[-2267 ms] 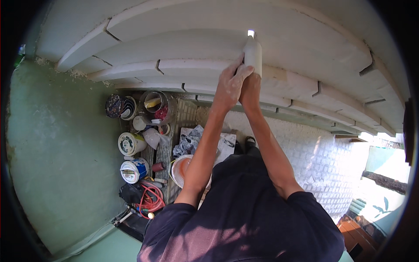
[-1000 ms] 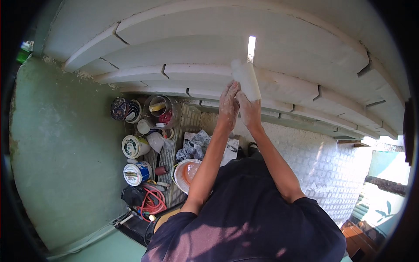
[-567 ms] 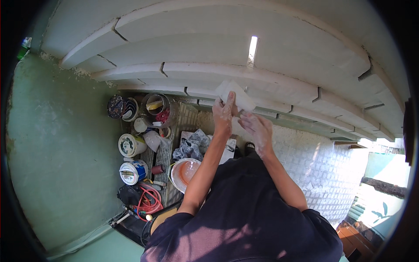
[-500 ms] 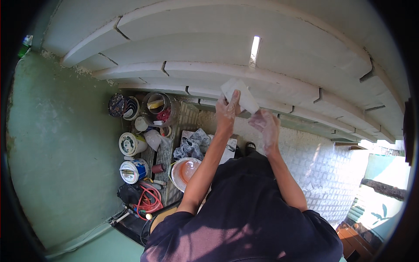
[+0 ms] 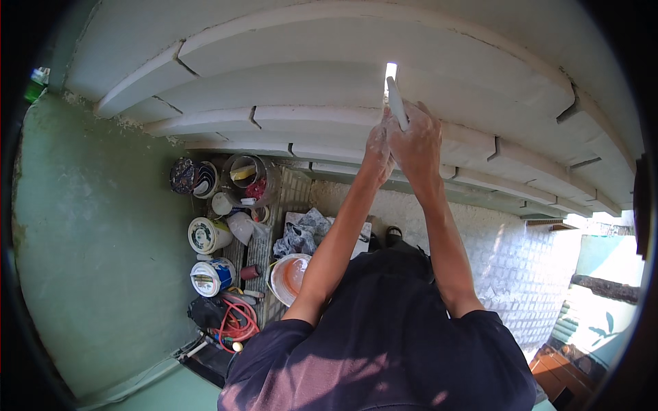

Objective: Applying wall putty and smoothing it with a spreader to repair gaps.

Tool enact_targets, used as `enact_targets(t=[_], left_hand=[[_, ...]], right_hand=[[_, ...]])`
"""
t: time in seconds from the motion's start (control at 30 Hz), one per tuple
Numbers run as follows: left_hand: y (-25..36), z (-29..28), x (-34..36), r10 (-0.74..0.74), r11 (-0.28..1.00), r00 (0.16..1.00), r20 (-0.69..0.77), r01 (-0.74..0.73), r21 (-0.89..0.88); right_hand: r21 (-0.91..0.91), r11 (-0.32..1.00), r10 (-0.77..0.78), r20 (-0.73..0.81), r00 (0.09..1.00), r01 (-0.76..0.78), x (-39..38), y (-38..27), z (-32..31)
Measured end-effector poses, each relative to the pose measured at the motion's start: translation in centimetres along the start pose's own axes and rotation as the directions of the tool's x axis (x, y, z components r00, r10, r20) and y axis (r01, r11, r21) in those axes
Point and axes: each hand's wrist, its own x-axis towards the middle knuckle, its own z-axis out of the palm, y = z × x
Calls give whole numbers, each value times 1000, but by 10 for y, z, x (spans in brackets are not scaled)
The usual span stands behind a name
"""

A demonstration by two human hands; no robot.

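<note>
Both dust-coated hands are raised together at a narrow bright slot point(image 5: 391, 69) in the white stepped overhead surface point(image 5: 322, 82). A small pale slab point(image 5: 396, 101) stands edge-on at the slot's lower end, angled slightly. My right hand point(image 5: 419, 140) is closed round its lower part, knuckles up. My left hand point(image 5: 377, 147) presses against the right one from the left, fingers wrapped at the same piece and partly hidden behind it. Whether the slab enters the slot or only rests against it, I cannot tell.
Below left, several buckets point(image 5: 209, 235), a clear tub point(image 5: 250, 175) and a coiled red hose point(image 5: 238, 318) crowd wooden planks point(image 5: 273, 212) beside a green wall point(image 5: 103, 240). A pail of orange-tinted contents point(image 5: 288, 277) and crumpled plastic point(image 5: 301, 229) lie near my feet. Tiled paving extends rightward point(image 5: 521, 274).
Since half a second ago, both hands and the slab have risen to the slot. The slab has turned from broad face to edge-on, and my right hand has closed on it.
</note>
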Motion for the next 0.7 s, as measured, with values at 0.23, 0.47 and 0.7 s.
enact_targets(t=[0.23,0.47,0.7], left_hand=[[13,-2,12,6,1000,999,44,-5,-30],[3,-12,27,148,981,985,90,-135,-138],[-5,-18,21,57,986,996,72,-45,-161]], right_hand=[[28,999,-37,-26,999,38,10,4,7],[92,994,-57,-54,997,62,19,-6,13],[48,999,-13,-85,996,17,8,21,31]])
